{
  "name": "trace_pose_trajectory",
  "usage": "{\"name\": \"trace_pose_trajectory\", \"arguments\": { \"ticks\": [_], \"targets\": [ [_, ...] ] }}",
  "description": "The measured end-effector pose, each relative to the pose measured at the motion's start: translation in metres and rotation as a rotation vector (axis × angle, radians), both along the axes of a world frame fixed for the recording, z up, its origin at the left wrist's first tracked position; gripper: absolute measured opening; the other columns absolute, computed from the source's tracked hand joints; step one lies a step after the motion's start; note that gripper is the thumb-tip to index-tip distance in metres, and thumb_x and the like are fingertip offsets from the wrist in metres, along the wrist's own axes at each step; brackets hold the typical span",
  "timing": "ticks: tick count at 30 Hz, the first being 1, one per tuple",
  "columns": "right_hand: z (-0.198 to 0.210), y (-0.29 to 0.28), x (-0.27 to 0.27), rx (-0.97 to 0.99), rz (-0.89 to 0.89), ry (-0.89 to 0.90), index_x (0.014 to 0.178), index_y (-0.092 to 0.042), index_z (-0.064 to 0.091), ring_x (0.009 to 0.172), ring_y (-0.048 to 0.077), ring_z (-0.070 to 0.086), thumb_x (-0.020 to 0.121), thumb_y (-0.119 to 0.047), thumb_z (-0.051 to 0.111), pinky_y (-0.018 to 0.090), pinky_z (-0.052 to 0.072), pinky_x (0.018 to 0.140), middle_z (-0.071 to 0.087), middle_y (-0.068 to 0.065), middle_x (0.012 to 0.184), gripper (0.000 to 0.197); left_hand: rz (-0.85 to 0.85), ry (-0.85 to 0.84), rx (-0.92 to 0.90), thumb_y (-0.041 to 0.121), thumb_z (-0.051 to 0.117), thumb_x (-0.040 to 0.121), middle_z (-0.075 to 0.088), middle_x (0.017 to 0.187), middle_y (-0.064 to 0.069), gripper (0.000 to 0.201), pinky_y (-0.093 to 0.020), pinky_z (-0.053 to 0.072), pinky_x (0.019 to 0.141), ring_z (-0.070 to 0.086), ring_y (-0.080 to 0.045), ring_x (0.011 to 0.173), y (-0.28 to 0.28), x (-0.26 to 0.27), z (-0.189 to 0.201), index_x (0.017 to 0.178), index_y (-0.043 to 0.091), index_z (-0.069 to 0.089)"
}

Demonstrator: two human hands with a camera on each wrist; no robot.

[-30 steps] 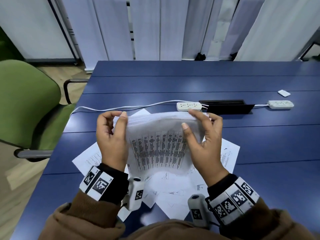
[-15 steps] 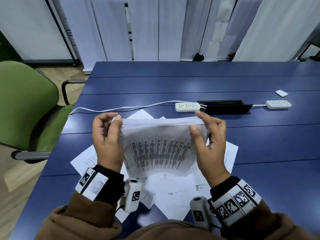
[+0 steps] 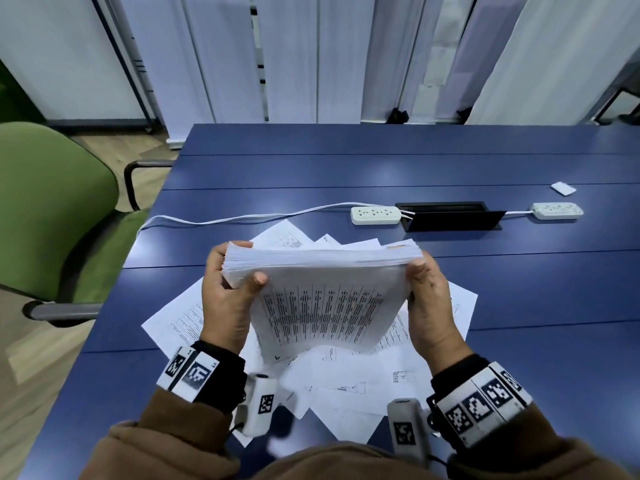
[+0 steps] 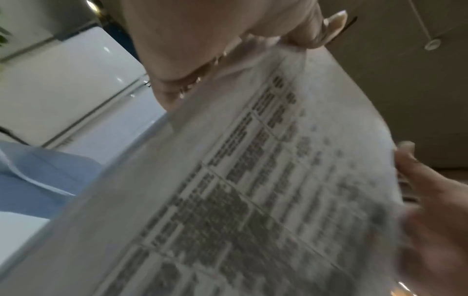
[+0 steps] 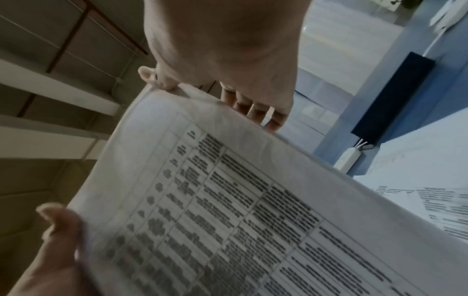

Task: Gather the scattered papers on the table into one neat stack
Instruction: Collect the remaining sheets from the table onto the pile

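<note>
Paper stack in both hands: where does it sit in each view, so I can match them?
Head: the paper stack is centre frame, held above the table between left hand and right hand.
Left wrist: fills lower right.
Right wrist: fills lower centre.
Shared landmark: its printed table grid.

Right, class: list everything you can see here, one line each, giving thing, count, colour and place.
Thick stack of printed paper sheets: one, white, held above table.
Loose printed sheets: several, white, scattered on table under stack.
Long table: one, blue.
Plastic power strips: two, white, far side, beside hatch.
Cable hatch: one, black, table centre.
Small card: one, white, far right.
Padded chair: one, green, left.
Left hand, right hand: gripping stack's sides.
</note>
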State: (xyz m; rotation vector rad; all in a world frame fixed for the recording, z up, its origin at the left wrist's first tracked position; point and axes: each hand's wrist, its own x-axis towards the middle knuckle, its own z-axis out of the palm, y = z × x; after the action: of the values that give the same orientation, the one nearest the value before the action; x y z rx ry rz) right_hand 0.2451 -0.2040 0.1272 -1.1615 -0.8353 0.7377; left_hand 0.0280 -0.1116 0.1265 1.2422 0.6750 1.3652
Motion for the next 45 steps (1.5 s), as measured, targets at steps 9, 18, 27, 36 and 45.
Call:
{"name": "trace_pose_trajectory", "arguments": {
  "ticks": [9,18,27,36,45],
  "targets": [
    [0.007,-0.004,-0.01,-0.001,-0.089,-0.047,0.114,-0.029,0.05,0.097,0.006,0.062,0.057,-0.068,0.078,0.029,0.049,0.089,0.065,-0.009,0.107,0.075,-0.004,-0.004,-0.073,0.061,0.088,0.04,0.064,0.086,0.007,0.105,-0.016,0.051,0.068,0.062,-0.003,0.077,-0.001,0.004,0.0,0.112,-0.006,0.05],
    [0.016,-0.011,-0.02,0.073,-0.234,-0.583,0.142,-0.034,0.038,0.127,0.019,0.041,0.084,-0.021,0.072,0.024,0.031,0.11,0.04,0.005,0.127,0.068,-0.025,0.09,-0.111,0.05,0.093,0.042,0.069,0.092,-0.004,0.098,-0.027,0.054,0.075,0.066,-0.017,0.084,0.0,0.007,-0.008,0.11,-0.008,0.053],
    [0.02,-0.017,-0.025,-0.001,-0.293,-0.629,0.123,-0.032,0.06,0.122,0.002,0.042,0.081,-0.027,0.075,0.019,0.039,0.103,0.037,0.005,0.128,0.045,-0.056,0.08,-0.139,0.045,0.093,0.045,0.073,0.101,0.001,0.09,-0.027,0.056,0.081,0.069,-0.013,0.094,-0.003,0.009,-0.01,0.114,0.003,0.052],
    [0.02,-0.018,-0.022,-0.018,-0.233,-0.722,0.127,-0.034,0.058,0.128,0.005,0.036,0.079,-0.037,0.075,0.008,0.029,0.103,0.033,0.005,0.127,0.051,-0.043,0.068,-0.091,0.043,0.091,0.045,0.063,0.097,0.002,0.076,-0.018,0.051,0.074,0.063,-0.007,0.086,-0.005,0.008,-0.013,0.104,0.01,0.055],
    [0.023,-0.018,-0.02,-0.009,-0.249,-0.661,0.126,-0.031,0.059,0.128,0.01,0.04,0.081,-0.047,0.066,0.013,0.032,0.104,0.037,0.003,0.127,0.049,-0.042,0.045,-0.052,0.048,0.092,0.044,0.064,0.097,-0.004,0.095,-0.021,0.052,0.076,0.064,-0.01,0.09,-0.007,0.007,-0.011,0.113,-0.004,0.051]
  ]
}}
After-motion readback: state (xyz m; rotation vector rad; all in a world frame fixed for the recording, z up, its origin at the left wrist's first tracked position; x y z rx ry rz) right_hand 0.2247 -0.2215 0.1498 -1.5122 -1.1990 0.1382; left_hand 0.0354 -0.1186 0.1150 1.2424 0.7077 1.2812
